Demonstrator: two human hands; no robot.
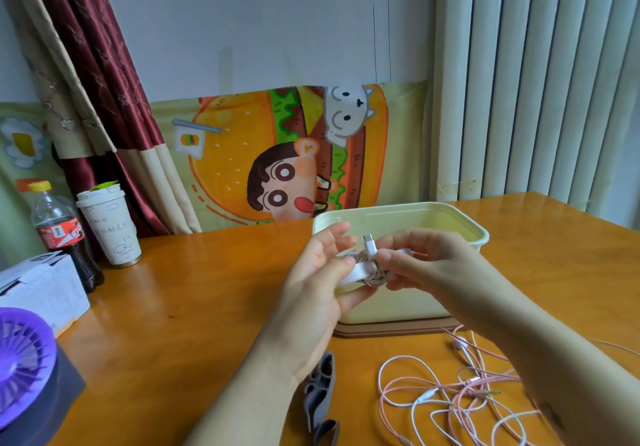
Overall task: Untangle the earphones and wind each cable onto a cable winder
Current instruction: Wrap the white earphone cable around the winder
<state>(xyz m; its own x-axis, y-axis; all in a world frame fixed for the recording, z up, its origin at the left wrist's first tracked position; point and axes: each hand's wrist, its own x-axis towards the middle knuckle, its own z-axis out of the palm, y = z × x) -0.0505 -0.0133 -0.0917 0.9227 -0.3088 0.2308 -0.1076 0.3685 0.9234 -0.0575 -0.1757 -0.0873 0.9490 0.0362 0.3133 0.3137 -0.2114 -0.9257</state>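
Note:
Both my hands hold a small bundle in front of the cream box: a white cable winder (355, 274) with a beige earphone cable (375, 277) wrapped round it. My left hand (320, 282) grips the winder from the left and below. My right hand (420, 260) pinches the bundle at the white plug (370, 246), which sticks up. Tangled pink and white earphone cables (457, 397) lie loose on the table at the lower right, partly under my right forearm. A grey cable winder (320, 393) lies flat by my left wrist.
A cream plastic box (478, 237) stands on a brown lid behind my hands. At the left are a cola bottle (60, 234), a paper cup (110, 227), a white carton (45, 289) and a purple fan (20, 366). A radiator stands at the back right.

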